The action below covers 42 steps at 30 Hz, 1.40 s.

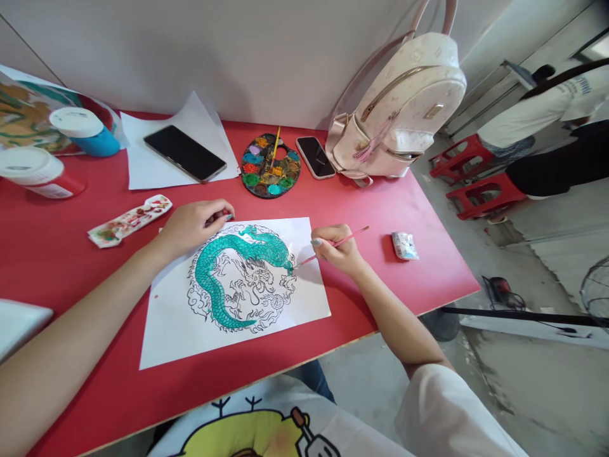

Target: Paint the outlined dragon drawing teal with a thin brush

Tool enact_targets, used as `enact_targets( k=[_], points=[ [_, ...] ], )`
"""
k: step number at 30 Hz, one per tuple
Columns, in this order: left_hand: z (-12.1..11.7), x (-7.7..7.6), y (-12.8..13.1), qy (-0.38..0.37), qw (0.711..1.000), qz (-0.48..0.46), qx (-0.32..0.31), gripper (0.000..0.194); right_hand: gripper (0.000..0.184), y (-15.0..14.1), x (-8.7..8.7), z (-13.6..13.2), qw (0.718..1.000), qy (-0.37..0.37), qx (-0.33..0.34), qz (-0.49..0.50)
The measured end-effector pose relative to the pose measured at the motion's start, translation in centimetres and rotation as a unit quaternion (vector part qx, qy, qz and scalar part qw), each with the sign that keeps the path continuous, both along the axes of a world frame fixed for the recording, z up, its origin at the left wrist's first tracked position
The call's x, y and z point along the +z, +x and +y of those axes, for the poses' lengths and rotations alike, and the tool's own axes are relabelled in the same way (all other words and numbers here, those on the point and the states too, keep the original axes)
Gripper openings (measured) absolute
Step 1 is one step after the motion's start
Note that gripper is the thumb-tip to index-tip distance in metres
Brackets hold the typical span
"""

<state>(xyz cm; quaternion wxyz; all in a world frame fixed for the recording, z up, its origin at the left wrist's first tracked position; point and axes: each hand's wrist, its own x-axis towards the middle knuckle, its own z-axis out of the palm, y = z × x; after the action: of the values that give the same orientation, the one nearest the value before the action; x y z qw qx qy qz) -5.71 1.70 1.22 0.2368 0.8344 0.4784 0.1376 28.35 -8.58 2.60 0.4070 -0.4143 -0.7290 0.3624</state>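
Note:
My right hand is closed around a thin pink paintbrush. The brush tip meets the right side of a dragon drawing on a white sheet of paper. Teal paint covers most of the dragon's scaly body; its head and the clouds around it are bare black outlines. At the sheet's upper left edge rests my left hand, fingers curled in, with nothing visible in them. Beyond the sheet lies a round paint palette of several colours, a yellow brush lying across it.
On the red table are a large phone, a smaller phone, a cream backpack, a small white packet, a paint-stained strip, and blue and red paint bottles. People sit on red stools at right.

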Motion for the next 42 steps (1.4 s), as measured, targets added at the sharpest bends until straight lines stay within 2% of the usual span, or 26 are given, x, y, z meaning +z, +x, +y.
enact_targets(
  k=[5, 9, 13, 32, 36, 42],
  points=[
    [0.03, -0.04, 0.01, -0.002, 1.0, -0.001, 0.002, 0.028, 0.083, -0.05, 0.12, 0.01, 1.0, 0.0, -0.02, 0.002],
    [0.04, -0.1, 0.06, -0.004, 1.0, 0.001, 0.004, 0.028, 0.082, -0.05, 0.05, -0.01, 1.0, 0.001, 0.001, 0.01],
    [0.03, -0.07, 0.04, -0.001, 1.0, 0.0, 0.001, 0.028, 0.082, 0.04, -0.08, -0.02, 1.0, -0.003, -0.025, 0.007],
    [0.15, -0.24, -0.11, -0.002, 1.0, 0.0, 0.004, 0.029, 0.081, 0.09, 0.0, 0.03, 1.0, 0.01, -0.002, 0.018],
    [0.18, -0.29, -0.14, -0.003, 1.0, 0.005, 0.005, 0.029, 0.083, 0.17, 0.06, 0.08, 1.0, 0.0, -0.02, 0.003],
    [0.05, -0.15, 0.02, -0.005, 1.0, 0.009, 0.004, 0.031, 0.083, 0.11, -0.09, 0.15, 1.0, 0.007, -0.012, 0.017]
  ],
)
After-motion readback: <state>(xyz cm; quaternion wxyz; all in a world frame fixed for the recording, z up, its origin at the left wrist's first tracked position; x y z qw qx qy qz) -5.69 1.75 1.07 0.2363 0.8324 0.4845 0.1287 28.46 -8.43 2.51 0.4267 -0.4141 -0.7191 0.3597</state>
